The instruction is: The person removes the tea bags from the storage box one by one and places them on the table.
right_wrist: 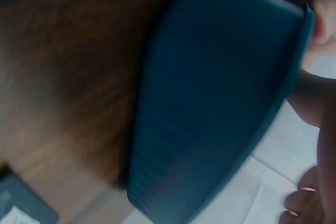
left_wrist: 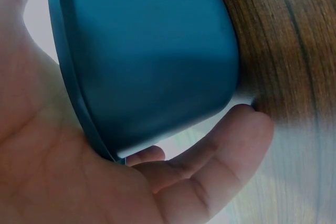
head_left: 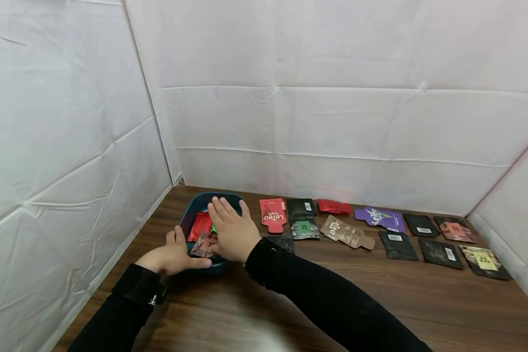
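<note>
From the head view I see the brown worktop [head_left: 290,303] inside white sheeted walls, and the teal tub [head_left: 189,215] standing on it at the far left, near the corner. Only this view shows what is in the tub: red, green and clear-fronted sachets [head_left: 201,230]. The wrist views give me just the tub's plain outer wall [left_wrist: 152,56] against the wood, and the right wrist view is blurred.

My left hand [head_left: 171,255] grips the tub's near rim, thumb along the edge; the left wrist view shows the palm pressed to the rim with fingers curled beneath. My right hand [head_left: 231,229] lies flat over the tub, fingers straight, covering much of its contents. I cannot tell whether the thumb pinches a sachet.

To the right, well apart from the tub, flat packets lie in loose rows: a red one [head_left: 273,214], a purple one [head_left: 380,218], several black ones [head_left: 398,244].
</note>
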Available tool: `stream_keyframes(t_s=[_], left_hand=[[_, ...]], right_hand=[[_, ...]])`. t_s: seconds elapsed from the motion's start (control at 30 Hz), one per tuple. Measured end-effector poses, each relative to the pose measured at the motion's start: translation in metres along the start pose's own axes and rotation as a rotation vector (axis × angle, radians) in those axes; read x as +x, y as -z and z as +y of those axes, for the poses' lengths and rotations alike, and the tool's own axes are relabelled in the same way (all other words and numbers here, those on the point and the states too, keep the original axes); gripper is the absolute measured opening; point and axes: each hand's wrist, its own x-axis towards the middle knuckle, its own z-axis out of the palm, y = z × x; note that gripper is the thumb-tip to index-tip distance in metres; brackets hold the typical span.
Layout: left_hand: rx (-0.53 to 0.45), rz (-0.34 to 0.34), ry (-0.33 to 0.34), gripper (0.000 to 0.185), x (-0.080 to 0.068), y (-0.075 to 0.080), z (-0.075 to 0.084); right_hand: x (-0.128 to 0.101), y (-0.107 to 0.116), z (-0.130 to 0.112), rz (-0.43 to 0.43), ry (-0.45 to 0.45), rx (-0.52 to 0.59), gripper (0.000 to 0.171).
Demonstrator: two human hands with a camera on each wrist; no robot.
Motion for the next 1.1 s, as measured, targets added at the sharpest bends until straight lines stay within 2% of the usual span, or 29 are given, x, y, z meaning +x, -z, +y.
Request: stream_keyframes(t_s=[0.2,0.33,0.47,0.9,1.1], left_hand=[[-0.008,-0.003,0.003,0.141,0.000,-0.003,0.001],[-0.018,-0.005,0.003,0.143,-0.001,-0.005,0.002],[-0.019,-0.008,-0.006,0.143,-0.001,-0.003,0.004],[-0.011,-0.018,-0.004,0.140,-0.004,0.002,0.002],[-0.010,-0.011,-0.010,0.139,-0.003,0.002,0.000]], right_hand=[[0.003,-0.004,-0.015,-0.181,-0.014,0.015,0.079],[0.007,-0.006,-0.021,-0.244,-0.010,0.052,0.045],[0.012,-0.009,-0.020,-0.250,-0.019,0.073,0.017],[0.016,-0.015,-0.024,-0.180,-0.009,0.021,0.014],[0.014,-0.016,-0.028,-0.157,0.017,-0.032,0.022]])
